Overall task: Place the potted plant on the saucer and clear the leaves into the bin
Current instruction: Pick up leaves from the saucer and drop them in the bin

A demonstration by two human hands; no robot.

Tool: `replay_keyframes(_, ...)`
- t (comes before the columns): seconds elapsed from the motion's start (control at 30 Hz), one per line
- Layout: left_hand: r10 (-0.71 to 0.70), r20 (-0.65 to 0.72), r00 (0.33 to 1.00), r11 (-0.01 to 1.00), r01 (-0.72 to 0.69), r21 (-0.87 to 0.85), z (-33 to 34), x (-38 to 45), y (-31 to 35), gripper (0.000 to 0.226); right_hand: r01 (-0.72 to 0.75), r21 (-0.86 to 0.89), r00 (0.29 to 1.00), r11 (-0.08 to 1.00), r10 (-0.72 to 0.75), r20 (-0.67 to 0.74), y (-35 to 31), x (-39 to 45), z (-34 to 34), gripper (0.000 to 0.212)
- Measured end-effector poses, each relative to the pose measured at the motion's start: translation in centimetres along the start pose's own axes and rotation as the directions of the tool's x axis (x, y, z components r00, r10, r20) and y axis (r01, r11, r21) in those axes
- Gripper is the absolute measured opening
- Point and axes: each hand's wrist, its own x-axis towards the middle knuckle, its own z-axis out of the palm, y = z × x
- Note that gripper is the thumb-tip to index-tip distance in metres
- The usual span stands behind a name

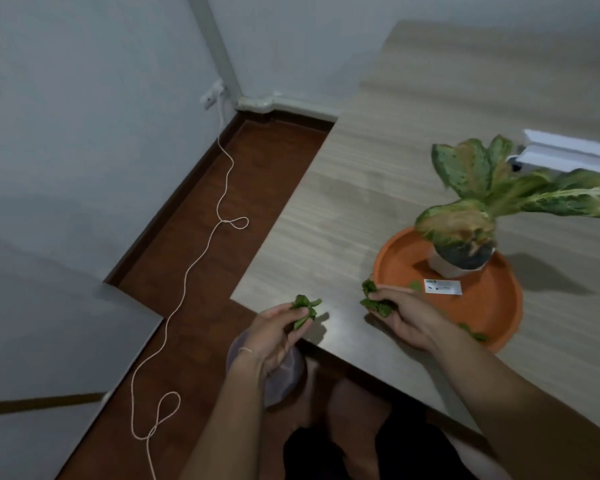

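A potted plant (465, 237) with mottled green and orange leaves stands in a white pot on the orange saucer (482, 306), at the right of the wooden table (378, 168). My left hand (274, 336) is closed on a bunch of green leaves (305, 308) just past the table's near corner. My right hand (400, 317) grips another clump of green leaves (373, 299) by the saucer's left rim. A few loose leaves (473, 334) lie in the saucer near my right wrist. A bin (286, 379) with a clear liner sits on the floor below my left hand, mostly hidden by it.
A white label (442, 286) lies in the saucer in front of the pot. A white power strip (568, 152) lies on the table behind the plant. A thin white cord (194, 271) snakes over the brown floor from a wall socket. A grey panel (49, 341) stands at left.
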Motion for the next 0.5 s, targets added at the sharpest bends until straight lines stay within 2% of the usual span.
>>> replay_keyframes(0.17,0.034,-0.043,0.999,0.996,-0.037,-0.078,-10.7,-1.2,3.0,0.011,-0.013,-0.051,0.995,0.999,0.018,0.094,5.5,0.6,9.9,0.019)
replay_keyframes(0.27,0.05,-0.105,0.993,0.989,-0.064,-0.134,-17.4,-1.1,3.8,0.011,-0.087,-0.085,0.979,0.993,0.101,0.176,11.1,1.6,15.4,0.017)
replay_keyframes(0.33,0.034,-0.162,0.986,0.981,-0.064,-0.183,-21.8,-0.2,3.5,0.011,-0.156,-0.158,0.956,0.975,0.189,0.223,15.6,2.9,17.8,0.024)
replay_keyframes(0.43,-0.011,-0.252,0.968,0.983,-0.036,-0.182,-27.3,2.4,1.4,0.013,-0.227,-0.291,0.95,0.93,0.277,0.145,22.4,7.2,18.4,0.028)
replay_keyframes(0.5,-0.048,-0.297,0.954,0.987,-0.001,-0.162,-30.0,5.1,-0.4,0.013,-0.299,-0.318,0.939,0.9,0.337,0.069,26.3,10.9,17.7,0.032)
